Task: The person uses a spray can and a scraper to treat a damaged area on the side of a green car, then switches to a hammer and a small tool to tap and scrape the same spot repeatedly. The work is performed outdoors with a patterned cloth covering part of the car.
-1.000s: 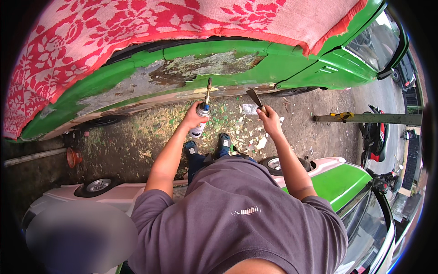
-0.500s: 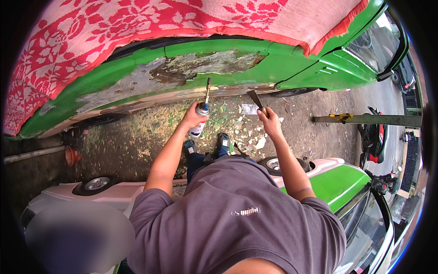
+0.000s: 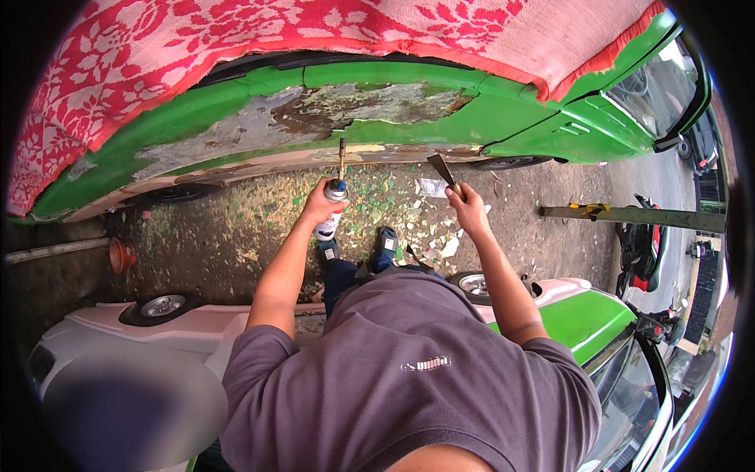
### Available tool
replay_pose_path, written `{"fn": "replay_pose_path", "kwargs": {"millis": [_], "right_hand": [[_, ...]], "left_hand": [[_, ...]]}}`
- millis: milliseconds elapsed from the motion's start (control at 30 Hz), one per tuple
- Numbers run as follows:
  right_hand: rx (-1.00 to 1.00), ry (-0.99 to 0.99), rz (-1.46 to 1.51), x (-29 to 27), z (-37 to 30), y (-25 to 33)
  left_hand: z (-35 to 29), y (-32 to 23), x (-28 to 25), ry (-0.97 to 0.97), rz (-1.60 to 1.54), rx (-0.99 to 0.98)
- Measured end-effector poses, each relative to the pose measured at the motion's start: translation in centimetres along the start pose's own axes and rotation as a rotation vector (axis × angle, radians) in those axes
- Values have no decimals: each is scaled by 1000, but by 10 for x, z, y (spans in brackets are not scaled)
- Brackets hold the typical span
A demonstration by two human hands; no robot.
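Observation:
My left hand [image 3: 317,206] is closed round a gas torch [image 3: 327,226], a white-and-red canister with a blue collar and a metal nozzle pointing at the car. No flame shows at the nozzle. In my right hand [image 3: 469,209] is a scraper [image 3: 443,171], gripped by its handle with the dark flat blade angled up and left, apart from the bodywork. Ahead of both hands stands a green car [image 3: 503,118]. Its side carries a long stripped patch [image 3: 346,106] of grey, brown and yellowish layers with ragged paint edges.
A red-and-pink patterned cloth [image 3: 314,27] drapes over the green car. Paint flakes [image 3: 377,193] litter the ground round my feet. Behind me is a pink-and-green car [image 3: 566,318]. A post [image 3: 645,218] stands at right, a motorcycle [image 3: 649,244] beyond it, and an orange pot [image 3: 120,256] at left.
My left hand has shifted slightly left with the torch, whose nozzle now points more straight ahead. My right hand still holds the scraper in nearly the same place.

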State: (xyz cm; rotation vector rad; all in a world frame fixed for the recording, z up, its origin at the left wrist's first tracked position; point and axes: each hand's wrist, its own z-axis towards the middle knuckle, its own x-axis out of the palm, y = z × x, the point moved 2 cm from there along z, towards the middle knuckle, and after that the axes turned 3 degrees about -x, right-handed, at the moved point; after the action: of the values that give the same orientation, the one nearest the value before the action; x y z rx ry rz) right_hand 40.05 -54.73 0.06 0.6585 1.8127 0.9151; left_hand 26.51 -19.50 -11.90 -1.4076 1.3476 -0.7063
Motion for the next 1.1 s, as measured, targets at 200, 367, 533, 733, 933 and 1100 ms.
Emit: {"fn": "replay_pose_path", "kwargs": {"millis": [200, 367, 533, 733, 933, 1100], "right_hand": [[12, 6, -53, -1, -4, 12], [69, 16, -108, -7, -7, 11], [49, 5, -79, -11, -10, 6], [30, -11, -67, -11, -11, 17], [39, 26, -87, -2, -2, -1], [38, 30, -35, 3, 2, -6]], "left_hand": [[6, 9, 2, 0, 13, 14], [15, 8, 16, 52, -65, 13], [17, -1, 27, 79, -88, 56], [13, 1, 22, 41, -87, 5], [8, 6, 12, 21, -69, 52], [6, 8, 10, 5, -118, 26]]}}
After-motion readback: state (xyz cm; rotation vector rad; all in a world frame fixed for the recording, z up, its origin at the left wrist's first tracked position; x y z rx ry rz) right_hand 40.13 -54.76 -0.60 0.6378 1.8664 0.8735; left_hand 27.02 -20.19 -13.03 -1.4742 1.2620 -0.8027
